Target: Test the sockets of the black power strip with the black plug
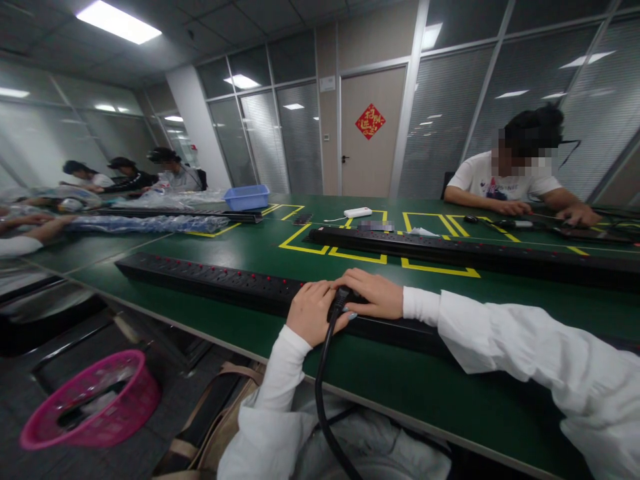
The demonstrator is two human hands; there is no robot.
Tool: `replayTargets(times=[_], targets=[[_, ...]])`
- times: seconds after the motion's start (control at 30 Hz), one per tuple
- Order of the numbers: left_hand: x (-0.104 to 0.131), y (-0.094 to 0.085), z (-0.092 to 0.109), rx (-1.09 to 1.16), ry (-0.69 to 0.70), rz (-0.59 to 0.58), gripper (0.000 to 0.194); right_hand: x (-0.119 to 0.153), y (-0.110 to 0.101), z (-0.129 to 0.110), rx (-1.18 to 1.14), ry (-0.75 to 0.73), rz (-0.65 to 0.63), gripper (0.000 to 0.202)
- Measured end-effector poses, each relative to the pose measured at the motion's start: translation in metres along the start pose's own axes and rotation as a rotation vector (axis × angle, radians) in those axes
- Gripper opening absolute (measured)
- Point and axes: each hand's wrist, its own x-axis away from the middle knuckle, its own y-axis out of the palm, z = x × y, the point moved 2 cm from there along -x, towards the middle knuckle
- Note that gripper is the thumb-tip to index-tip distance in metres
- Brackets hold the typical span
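A long black power strip [210,279] with a row of red dots along its top lies across the green table in front of me. Over its middle, a black power plug [342,296] sits between my two hands, its thick cord [323,393] dropping past the table edge toward my lap. My left hand [313,310] is closed around the plug's left side, thumb underneath. My right hand [373,292] closes on it from the right, fingertips meeting the left ones on top. The plug's prongs and the socket under it are hidden by my fingers.
A second black power strip [450,250] lies farther back near yellow tape marks. A blue bin [246,197], bubble-wrapped lengths [145,223] and a white adapter [357,213] are on the table [265,251]. A pink basket [95,400] stands lower left. A co-worker [505,180] sits opposite; others sit left.
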Motion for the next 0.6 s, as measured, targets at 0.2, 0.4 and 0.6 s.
replayTargets(times=[0.2,0.4,0.6], targets=[[-0.0003,-0.0009,-0.0003,0.010,0.004,0.001,0.041,-0.0001,-0.0011,-0.0011,0.010,0.008,-0.006,0.039],[0.0003,0.0002,-0.0012,0.020,0.018,0.008,0.040,-0.0009,0.0019,0.0009,0.013,0.012,-0.002,0.040],[0.0004,0.0001,-0.0008,0.012,0.012,0.003,0.040,0.0000,-0.0007,-0.0008,0.016,0.012,-0.011,0.041]])
